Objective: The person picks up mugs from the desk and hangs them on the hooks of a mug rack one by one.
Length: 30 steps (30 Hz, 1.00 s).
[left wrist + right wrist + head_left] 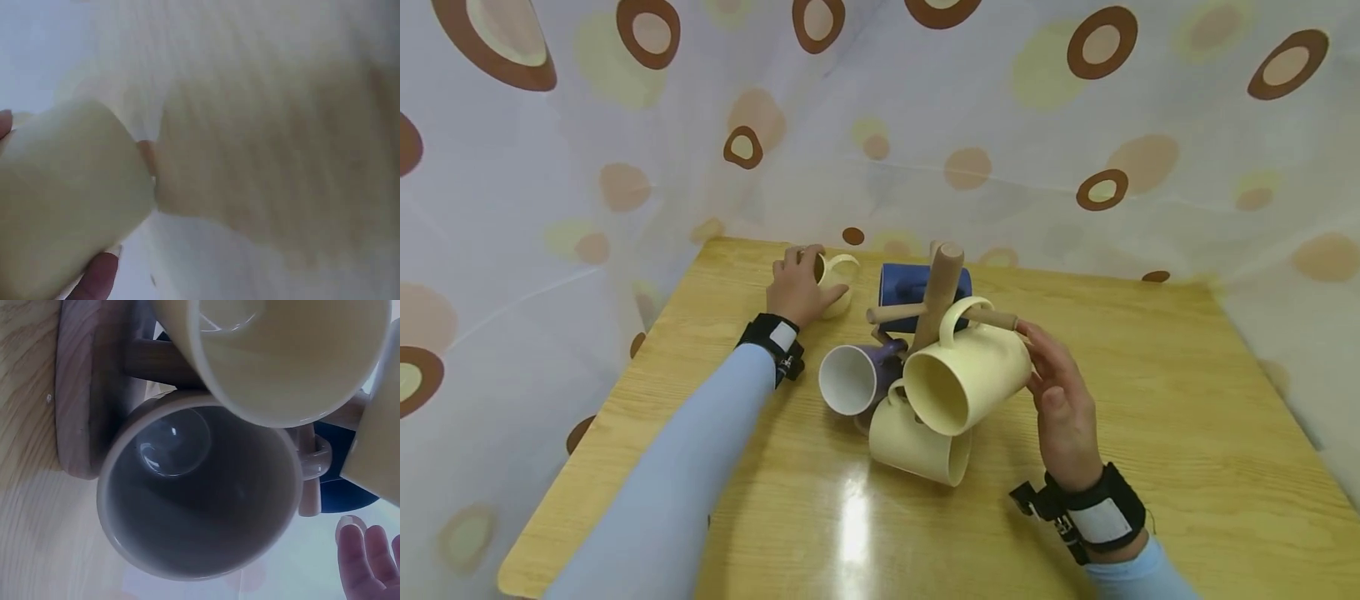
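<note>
At the back left of the table, my left hand grips a cream mug with fingers and thumb round its body. The left wrist view has this mug at its left, a thumb at its lower edge. A wooden mug tree stands mid-table. From its upper peg an upper cream mug hangs by its handle, mouth tilted toward me. My right hand is beside that mug's base, fingers extended, fingertips right at the base and peg end. Its fingers appear lower right in the right wrist view.
A lower cream mug, a purple mug with a white inside and a blue mug surround the post. A grey-looking mug faces the right wrist camera. A dotted curtain rises behind the wooden table.
</note>
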{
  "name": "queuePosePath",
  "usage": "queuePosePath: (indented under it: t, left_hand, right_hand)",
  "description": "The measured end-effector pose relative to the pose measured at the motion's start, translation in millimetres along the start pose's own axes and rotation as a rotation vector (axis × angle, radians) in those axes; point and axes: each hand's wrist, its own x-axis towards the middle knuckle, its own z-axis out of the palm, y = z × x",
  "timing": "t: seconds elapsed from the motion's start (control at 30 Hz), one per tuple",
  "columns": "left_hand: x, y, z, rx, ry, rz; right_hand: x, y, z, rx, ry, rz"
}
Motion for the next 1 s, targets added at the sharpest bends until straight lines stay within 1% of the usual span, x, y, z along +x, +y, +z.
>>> queuePosePath:
  t: [0.13,0.2,0.23,0.33,0.4,0.43,0.47,0.53,0.6,0.67,0.77,0.87,0.93,1.0]
  left_hand:
    - [-7.7,-12.7,-4.2,-0.201,0.069,-0.104]
    - [-16.1,-19.7,-6.7,-0.345,0.108,-0.163]
    - [-21.8,-21.8,-9.1,-0.444,0.122,-0.199]
    - [-39.9,-23.3,-20.6,-0.783,0.157,-0.303]
    - [-50.5,-18.9,-33.1,-0.99,0.166,-0.344]
    - [-54.7,-15.3,-40.7,-1.078,0.164,-0.338]
    - [-58.5,-11.1,-48.7,-1.144,0.159,-0.321]
    - [-66.2,-2.8,-65.5,-1.246,0.145,-0.256]
    - [-75.0,6.3,-82.5,-1.317,0.118,-0.165]
    - [-83.2,16.5,-99.7,-1.366,0.085,-0.049]
    - [-94.8,31.4,-124.1,-1.402,0.037,0.111]
    - [-107.7,44.0,-144.2,-1.418,-0.026,0.235]
    - [-117.1,52.2,-155.3,-1.391,-0.08,0.321]
    - [-127.4,61.0,-165.1,-1.346,-0.144,0.407]
  right_hand:
    - [3.3,-2,-1,-0.024,0.004,-0.012]
    - [3.0,-4,-1,-0.03,0.007,-0.002]
    - [2.4,-5,-1,-0.035,0.009,0.005]
    - [1.6,-8,-1,-0.055,0.011,0.009]
    - [3.1,-11,-2,-0.059,0.02,0.0]
    - [4.4,-12,-2,-0.057,0.029,-0.012]
    - [5.9,-14,-2,-0.05,0.043,-0.026]
    - [10.0,-18,-1,-0.015,0.081,-0.073]
    - [14.2,-22,3,0.01,0.123,-0.14]
    - [19.4,-27,9,0.013,0.157,-0.231]
    - [28.1,-35,22,-0.053,0.174,-0.403]
    - [35.3,-43,38,-0.165,0.173,-0.556]
    - [38.5,-49,49,-0.247,0.157,-0.635]
    - [40.6,-56,58,-0.349,0.113,-0.694]
